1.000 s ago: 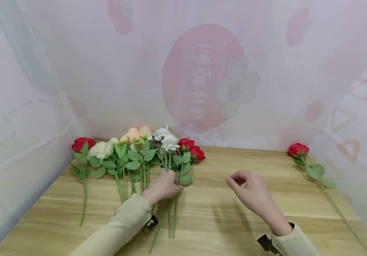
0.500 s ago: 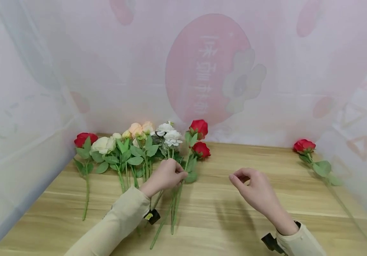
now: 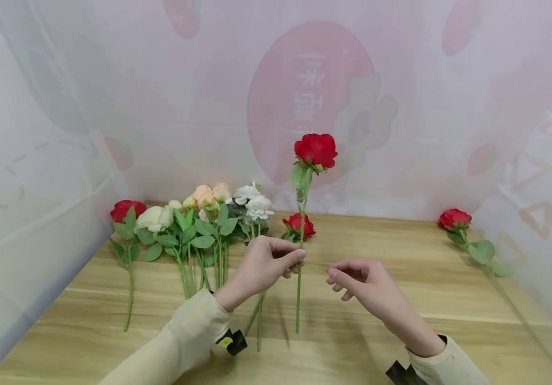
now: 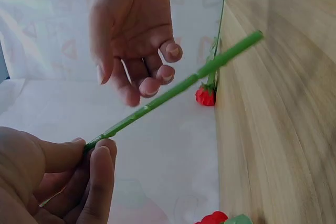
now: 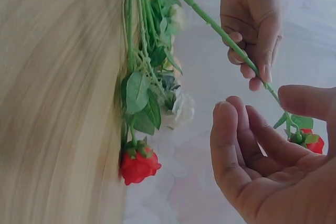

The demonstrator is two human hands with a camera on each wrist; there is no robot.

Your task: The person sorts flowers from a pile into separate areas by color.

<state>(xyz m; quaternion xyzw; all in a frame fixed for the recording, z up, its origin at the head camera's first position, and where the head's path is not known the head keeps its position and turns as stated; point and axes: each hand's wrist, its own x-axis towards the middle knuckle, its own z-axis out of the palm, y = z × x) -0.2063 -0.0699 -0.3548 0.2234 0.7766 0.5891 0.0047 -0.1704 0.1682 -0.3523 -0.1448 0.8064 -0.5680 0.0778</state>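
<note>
My left hand [image 3: 266, 266] pinches the green stem of a red rose [image 3: 316, 150] between thumb and fingertips. The rose stands upright above the table, its bloom at the top and the bare stem end pointing down. In the left wrist view the stem [image 4: 170, 94] runs slantwise out of the fingertips. To the right, my right hand [image 3: 372, 286] is held with loosely bent fingers around nothing, a short gap from the stem. In the right wrist view its fingers [image 5: 226, 135] curve just beside the held stem. Behind the left hand lies another red rose [image 3: 298, 225], partly covered.
White flowers [image 3: 256, 206], peach flowers [image 3: 203, 195] and a cream rose [image 3: 153, 222] lie in a row at the back left of the wooden table [image 3: 352, 331]. A red rose [image 3: 129, 210] ends that row; one more red rose [image 3: 455, 219] lies far right by the cloth wall.
My left hand has lifted one red rose from beside the white flowers, moved it right and turned it upright. My right hand has shifted slightly left, its fingers a little more spread.
</note>
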